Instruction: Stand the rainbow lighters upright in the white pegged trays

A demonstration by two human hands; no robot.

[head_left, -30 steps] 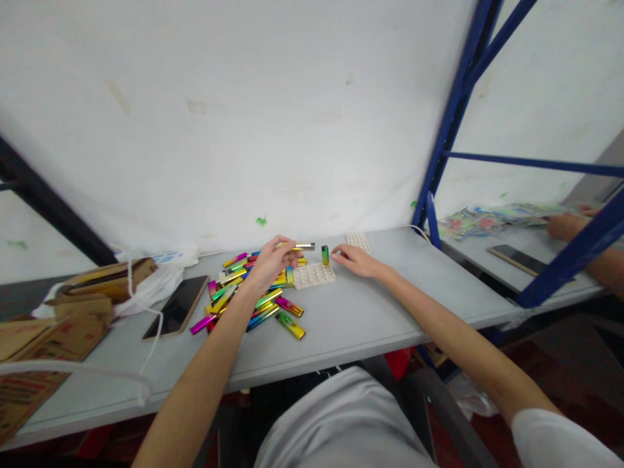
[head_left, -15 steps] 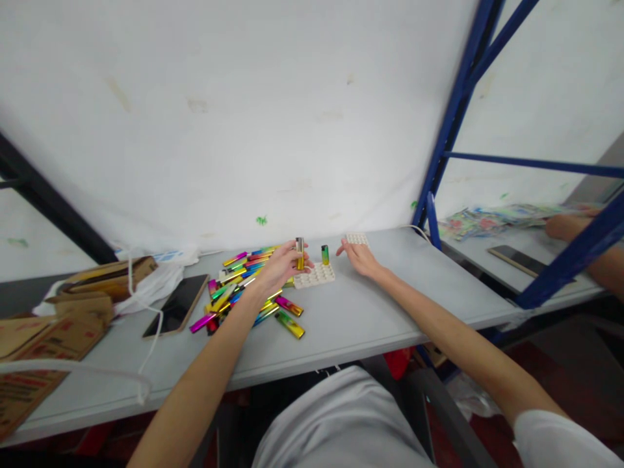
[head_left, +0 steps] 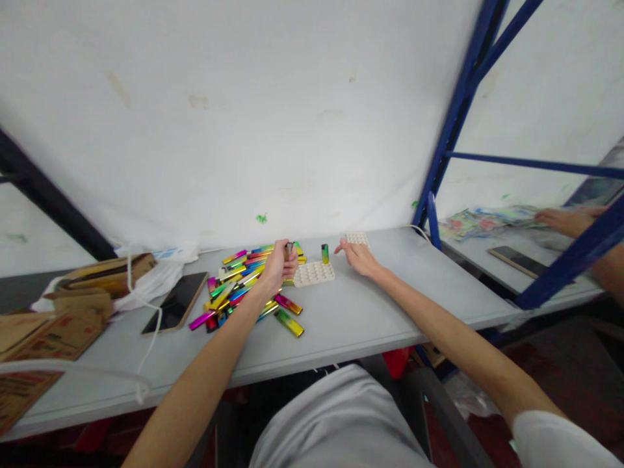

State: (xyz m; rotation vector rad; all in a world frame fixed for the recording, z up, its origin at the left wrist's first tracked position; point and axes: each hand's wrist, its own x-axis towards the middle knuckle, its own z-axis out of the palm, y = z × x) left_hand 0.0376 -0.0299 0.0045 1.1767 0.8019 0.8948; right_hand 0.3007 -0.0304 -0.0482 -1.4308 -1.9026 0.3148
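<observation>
My left hand (head_left: pixel 281 265) is closed around a lighter (head_left: pixel 289 248), whose top end shows above my fingers. Beside it on the left lies a loose pile of shiny multicoloured lighters (head_left: pixel 238 281). A white tray with rows of round holes (head_left: pixel 312 274) lies just right of that hand. One green and yellow lighter (head_left: pixel 325 254) stands upright at the tray's back right. My right hand (head_left: pixel 359 257) rests on the table with its index finger stretched out toward the upright lighter, apart from it. It holds nothing that I can see. Behind it, a second white holed tray (head_left: pixel 357 238) is partly hidden.
To the left are a dark phone (head_left: pixel 178 302), a white cable (head_left: pixel 156 325), plastic wrap and opened cardboard boxes (head_left: pixel 73 325). A blue metal frame (head_left: pixel 446 130) rises at the right. Beyond it, another person's hand (head_left: pixel 565 221) is over colourful sheets near another phone (head_left: pixel 524 261).
My left hand has drawn back left from the tray with the lighter, its fingers wrapping further round it. My right hand has hardly moved. The other person's hand has shifted left.
</observation>
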